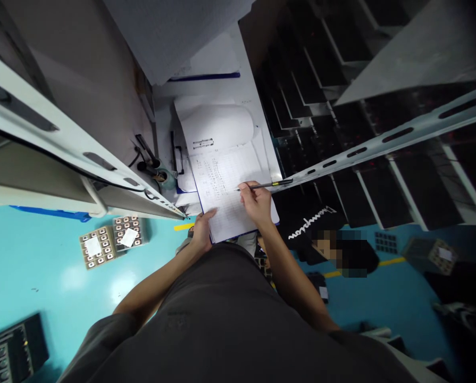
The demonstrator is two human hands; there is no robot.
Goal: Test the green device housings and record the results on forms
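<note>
A clipboard with written sheets lies partly on a white shelf, its near end overhanging toward my body. My left hand grips its lower left corner, thumb on top of the paper. In my right hand is a slim dark pen, pinched between thumb and fingers, with its tip at the page beside rows of handwriting. The top sheet is folded back over the binding clip. Beneath and left of it shows another clipboard's black clip.
A cup of pens and tools stands left of the papers. White slotted uprights flank both sides, with dark racked trays at right. A person in a black shirt is at lower right. Stacked part boxes sit on the floor.
</note>
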